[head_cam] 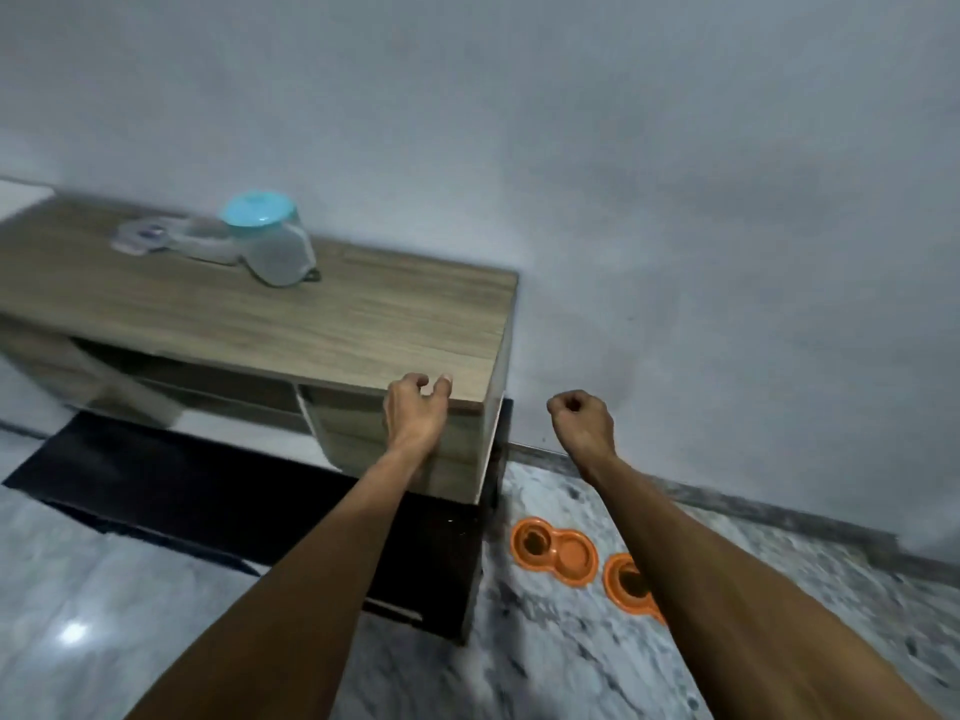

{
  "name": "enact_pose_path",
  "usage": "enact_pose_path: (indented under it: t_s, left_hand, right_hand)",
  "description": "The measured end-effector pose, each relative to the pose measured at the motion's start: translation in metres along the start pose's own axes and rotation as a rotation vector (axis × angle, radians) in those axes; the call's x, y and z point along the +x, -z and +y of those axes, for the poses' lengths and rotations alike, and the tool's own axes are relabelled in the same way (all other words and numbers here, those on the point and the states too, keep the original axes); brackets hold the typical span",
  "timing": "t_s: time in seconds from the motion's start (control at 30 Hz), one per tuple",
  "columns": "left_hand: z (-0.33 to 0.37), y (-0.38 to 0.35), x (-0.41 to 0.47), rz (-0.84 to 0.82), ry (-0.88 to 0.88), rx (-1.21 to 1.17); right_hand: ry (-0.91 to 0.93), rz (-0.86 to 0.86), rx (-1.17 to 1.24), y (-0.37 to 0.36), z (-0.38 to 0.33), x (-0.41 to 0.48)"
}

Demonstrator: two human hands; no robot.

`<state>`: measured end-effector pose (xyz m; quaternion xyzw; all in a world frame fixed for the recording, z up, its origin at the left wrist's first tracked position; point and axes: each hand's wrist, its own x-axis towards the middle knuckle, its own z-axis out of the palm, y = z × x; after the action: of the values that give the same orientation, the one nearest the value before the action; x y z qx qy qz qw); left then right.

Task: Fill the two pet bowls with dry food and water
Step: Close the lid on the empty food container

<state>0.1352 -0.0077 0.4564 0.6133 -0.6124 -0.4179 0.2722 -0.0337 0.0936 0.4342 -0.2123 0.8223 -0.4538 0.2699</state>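
Two orange double pet bowls lie on the marble floor by the wall. The first bowl (pixel 555 550) shows dark contents in its left cup. The second bowl (pixel 626 582) is partly hidden behind my right forearm. A clear jug with a teal lid (pixel 270 241) stands on the wooden cabinet (pixel 322 324), far from both hands, with a white packet (pixel 143 236) beside it. My left hand (pixel 415 410) hovers at the cabinet's front right corner, fingers curled apart and holding nothing. My right hand (pixel 582 420) is a closed, empty fist in front of the wall.
A black mat (pixel 208 491) lies under and in front of the cabinet. The grey wall (pixel 675 200) rises straight ahead, with a dark skirting line along the floor. Marble floor (pixel 545 657) spreads below my arms.
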Motion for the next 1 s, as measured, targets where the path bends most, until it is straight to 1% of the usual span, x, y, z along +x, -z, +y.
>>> enact_pose_path:
  t_s: [0.17,0.3,0.57,0.73,0.83,1.0]
  left_hand:
    - [-0.039,0.133,0.022,0.075,-0.009,-0.007]
    - [-0.066,0.211,0.039,0.159,-0.004,0.002]
    - [-0.112,0.3,0.103,0.235,0.053,-0.04]
    - [-0.131,0.357,0.182,0.271,0.091,-0.067]
    - [-0.137,0.388,0.232,0.269,0.11,-0.033]
    - [-0.139,0.433,0.312,0.31,0.099,-0.01]
  right_hand:
    - [0.096,-0.103,0.019,-0.106,-0.072,-0.056]
    - [0.14,-0.185,0.02,-0.178,-0.116,-0.092]
    - [0.174,-0.299,-0.033,-0.302,-0.171,-0.112]
    - [0.185,-0.34,-0.008,-0.393,-0.222,-0.096]
    - [0.171,-0.36,0.0,-0.447,-0.251,-0.082]
    - [0.167,-0.403,0.016,-0.512,-0.303,-0.061]
